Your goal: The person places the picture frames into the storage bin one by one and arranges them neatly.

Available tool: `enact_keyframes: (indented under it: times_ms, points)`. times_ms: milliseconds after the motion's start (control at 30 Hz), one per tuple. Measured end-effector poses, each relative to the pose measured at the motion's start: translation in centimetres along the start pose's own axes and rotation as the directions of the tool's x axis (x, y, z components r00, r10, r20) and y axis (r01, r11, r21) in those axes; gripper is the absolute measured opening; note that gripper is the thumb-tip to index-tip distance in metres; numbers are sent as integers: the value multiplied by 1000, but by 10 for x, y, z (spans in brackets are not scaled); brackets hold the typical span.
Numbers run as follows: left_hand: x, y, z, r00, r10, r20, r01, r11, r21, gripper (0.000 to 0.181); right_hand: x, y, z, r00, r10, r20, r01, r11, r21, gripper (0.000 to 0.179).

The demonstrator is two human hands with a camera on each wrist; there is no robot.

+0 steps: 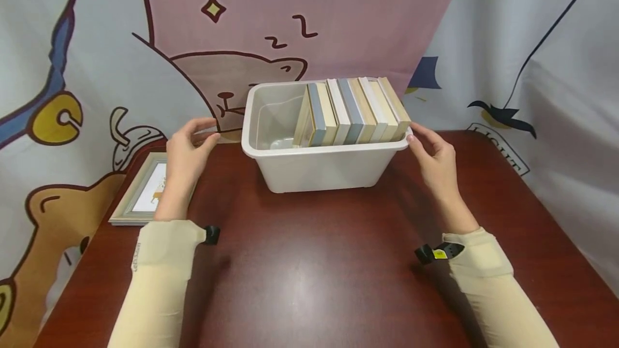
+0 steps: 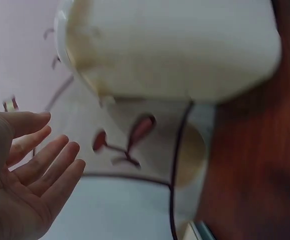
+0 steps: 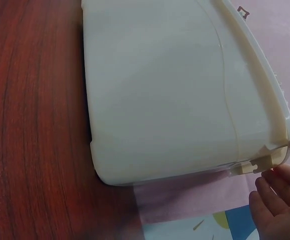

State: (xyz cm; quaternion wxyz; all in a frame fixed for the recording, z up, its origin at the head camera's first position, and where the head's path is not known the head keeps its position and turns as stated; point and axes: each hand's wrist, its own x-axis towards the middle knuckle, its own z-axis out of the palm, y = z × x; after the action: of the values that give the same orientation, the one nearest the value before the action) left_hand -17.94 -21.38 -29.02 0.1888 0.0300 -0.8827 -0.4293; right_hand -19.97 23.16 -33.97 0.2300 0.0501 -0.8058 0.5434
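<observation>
A white plastic storage bin (image 1: 324, 168) sits on the table toward the back. Inside its right part, a row of several flat rectangular pieces (image 1: 355, 114) in cream, white and grey-blue stands slightly tilted, their edges facing up. My right hand (image 1: 435, 162) is at the bin's right end, its thumb on the rim and the other fingers curled under it; the right wrist view shows this pinch on the rim (image 3: 285, 131). To the left of the bin, apart from it, my left hand (image 1: 188, 149) hovers with relaxed fingers and nothing in it.
A picture frame (image 1: 145, 195) with a pale border lies flat at the table's left edge, partly behind the left forearm. The dark red wooden table (image 1: 309, 273) reaches toward me. A printed cartoon curtain (image 1: 358, 9) hangs right behind the table.
</observation>
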Motion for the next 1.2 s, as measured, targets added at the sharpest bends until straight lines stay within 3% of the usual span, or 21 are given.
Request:
enact_keyframes:
  times_ms: [167, 433, 700, 767, 1000, 1100, 1200]
  points:
    - [0, -32, -10, 996, -85, 9, 85, 994, 67, 35, 3, -1, 1, 1000, -14, -3, 15, 1000, 16, 37]
    - [-5, -84, -7, 979, -206, -2, 204, 970, 133, 40, 4, -1, 5, 1000, -31, 7, 30, 997, 69, 37]
    - [-14, -122, -1, 941, -337, 21, 325, 920, 217, 48, 4, 1, 5, 1000, -15, 9, 15, 999, 43, 37]
    - [-16, -128, 2, 935, -354, 17, 341, 911, 232, 48, 3, 0, 4, 1000, -8, 11, 8, 999, 34, 38]
    - [-15, -139, 10, 936, -352, -26, 344, 894, 286, 47, 2, -1, 2, 1000, 1, 4, -1, 999, 37, 37]
    - [-11, -138, 10, 931, -364, -12, 344, 869, 355, 47, 2, -2, 2, 1000, -6, 3, 6, 999, 47, 37]
    - [-7, -137, 9, 924, -382, 12, 338, 830, 445, 45, 0, -3, 2, 1000, -8, 5, 8, 999, 39, 37]
